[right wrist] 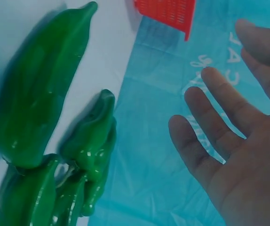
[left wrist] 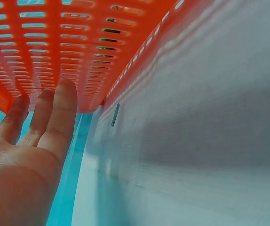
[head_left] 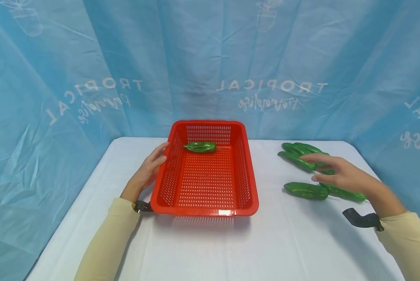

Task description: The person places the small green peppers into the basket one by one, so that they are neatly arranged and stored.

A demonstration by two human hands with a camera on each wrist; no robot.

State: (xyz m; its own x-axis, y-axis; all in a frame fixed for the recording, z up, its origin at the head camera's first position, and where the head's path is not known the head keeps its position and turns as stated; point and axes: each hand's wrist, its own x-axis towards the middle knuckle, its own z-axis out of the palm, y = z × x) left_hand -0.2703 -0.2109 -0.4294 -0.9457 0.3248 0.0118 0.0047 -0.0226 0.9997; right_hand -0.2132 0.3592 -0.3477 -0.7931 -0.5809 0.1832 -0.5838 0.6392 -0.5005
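A red perforated plastic basket (head_left: 195, 210) stands on the white table, with one green pepper (head_left: 200, 147) lying inside near its far wall. My left hand (head_left: 147, 169) is at the basket's left side, fingers extended against the outer wall (left wrist: 45, 56). On the right, my right hand (head_left: 343, 174) hovers over several green peppers, its fingers spread and holding nothing. Two of these are a nearer pepper (head_left: 305, 191) and another pepper (head_left: 344, 192) partly under the hand. A cluster of peppers (head_left: 296, 161) lies farther back, partly hidden by the fingers.
Blue printed sheeting (head_left: 202, 70) hangs behind the white table (head_left: 202, 249) and along both sides. The basket stands near the back edge. A dark strap (head_left: 362, 219) circles the right wrist, and another strap (head_left: 143, 206) the left.
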